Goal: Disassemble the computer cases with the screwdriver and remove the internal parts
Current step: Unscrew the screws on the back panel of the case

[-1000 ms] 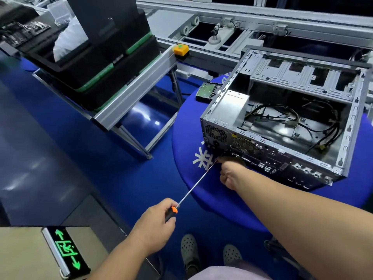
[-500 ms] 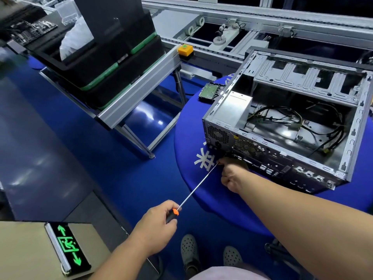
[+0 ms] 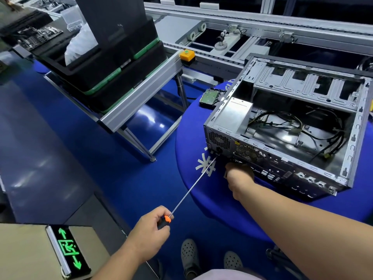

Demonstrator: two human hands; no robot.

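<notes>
Computer case [image 3: 286, 126]: lies on its side on the round blue table [image 3: 193, 184], open side up, so I look straight down into it. Its long axis runs from lower right to upper left; the back panel with fan grilles and ports faces the person.
Inside the case: a silver box [image 3: 234, 116] sits in the near left corner, and loose black cables [image 3: 314, 126] sprawl over the bare metal floor.
Screwdriver [image 3: 193, 184]: long and thin, shaft slanting from the lower left up to the right. Its tip points at the lower left corner of the back panel, at or right beside the power socket there; I cannot tell whether it is seated on a screw.
Left hand [image 3: 150, 232]: low and nearer the body, fingers wrapped around the black and orange handle, wrist in line with the shaft.
Right hand [image 3: 239, 175]: arm stretched out from the lower right, hand up against the bottom edge of the back panel, just right of the tip. Its fingers are turned away from me, so I cannot tell whether they grip anything.
Hard drive [image 3: 210, 97]: lies flat on the table beyond the case's far left corner.
Stacked black bins [image 3: 113, 77]: on a metal rack to the left, well apart from the table.
Lit green exit sign [image 3: 67, 252]: lies on a surface at the lower left.
</notes>
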